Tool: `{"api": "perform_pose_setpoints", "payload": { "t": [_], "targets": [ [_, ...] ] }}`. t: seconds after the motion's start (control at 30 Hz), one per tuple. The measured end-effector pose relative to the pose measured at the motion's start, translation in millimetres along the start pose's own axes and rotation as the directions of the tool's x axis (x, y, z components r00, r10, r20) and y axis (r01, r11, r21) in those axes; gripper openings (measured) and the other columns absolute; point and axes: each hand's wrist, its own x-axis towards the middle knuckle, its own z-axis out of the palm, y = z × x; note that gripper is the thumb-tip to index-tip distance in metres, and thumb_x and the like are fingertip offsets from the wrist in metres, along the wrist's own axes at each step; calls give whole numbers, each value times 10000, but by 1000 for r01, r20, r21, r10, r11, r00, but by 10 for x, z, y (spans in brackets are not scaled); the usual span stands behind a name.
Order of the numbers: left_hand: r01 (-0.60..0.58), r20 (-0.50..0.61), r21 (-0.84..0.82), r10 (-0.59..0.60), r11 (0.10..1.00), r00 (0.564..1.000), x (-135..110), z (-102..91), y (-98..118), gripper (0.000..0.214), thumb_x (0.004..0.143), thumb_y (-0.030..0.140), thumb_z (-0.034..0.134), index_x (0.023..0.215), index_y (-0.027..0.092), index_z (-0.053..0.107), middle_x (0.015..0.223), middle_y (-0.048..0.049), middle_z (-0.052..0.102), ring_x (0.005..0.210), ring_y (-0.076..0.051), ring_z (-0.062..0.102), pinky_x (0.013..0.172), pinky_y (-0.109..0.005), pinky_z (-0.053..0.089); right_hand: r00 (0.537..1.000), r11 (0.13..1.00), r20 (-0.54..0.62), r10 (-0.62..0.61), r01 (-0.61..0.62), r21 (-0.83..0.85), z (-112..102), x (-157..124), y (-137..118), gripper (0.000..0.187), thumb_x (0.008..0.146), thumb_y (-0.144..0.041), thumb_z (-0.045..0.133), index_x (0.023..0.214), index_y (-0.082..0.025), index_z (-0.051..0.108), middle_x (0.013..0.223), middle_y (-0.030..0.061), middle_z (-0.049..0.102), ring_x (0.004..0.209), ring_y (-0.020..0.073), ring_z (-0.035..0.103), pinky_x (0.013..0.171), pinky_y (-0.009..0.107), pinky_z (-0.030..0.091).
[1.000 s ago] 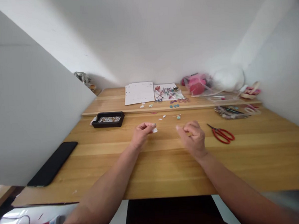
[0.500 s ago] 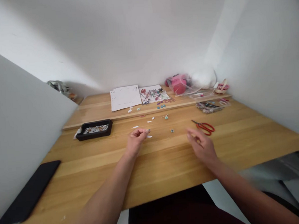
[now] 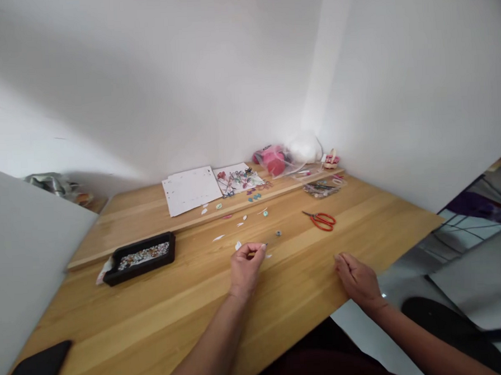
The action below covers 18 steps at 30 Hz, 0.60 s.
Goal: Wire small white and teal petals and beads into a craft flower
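My left hand hovers over or rests on the wooden table, thumb and forefinger pinched together. A tiny dark tip shows at its fingertips; its kind is too small to tell. White leaf-shaped pieces lie beside that hand, one partly behind it. A small round grey piece sits just beyond its fingertips. Near the table's front edge my right hand is closed, fingers curled in, and whatever it may hold is hidden. Red-handled scissors lie open-bladed or nearly so, beyond my right hand.
A black tray of beads stands at left. White sheets, colourful small pieces and a pink bundle in plastic lie on the raised back shelf. A clear bag sits at the right. A black flat object lies front left.
The view has swung to the right. My right hand has drawn away from the scissors, towards me and rightward, and its fingers have curled in. My left hand keeps its pinch.
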Motion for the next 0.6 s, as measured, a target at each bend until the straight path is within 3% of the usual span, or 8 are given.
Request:
{"api": "perform_pose_setpoints", "payload": {
  "t": [0.23,0.6],
  "targets": [
    [3,45,70,-6,998,999,-69,39,-33,242,686,412,770,706,173,741,704,-35,735,625,-154,636,642,-264,503,999,996,-25,-24,21,-92,53,-8,-19,542,970,-603,362,580,-234,437,561,36,558,543,182,499,566,320,308],
    [-53,37,125,48,991,998,-47,-24,-85,237,694,421,758,703,184,741,707,-47,743,660,-179,661,674,-288,533,995,993,-71,-65,57,-103,63,-38,-75,520,968,-507,428,535,-217,412,533,12,502,524,150,451,562,307,307]
  ]
}}
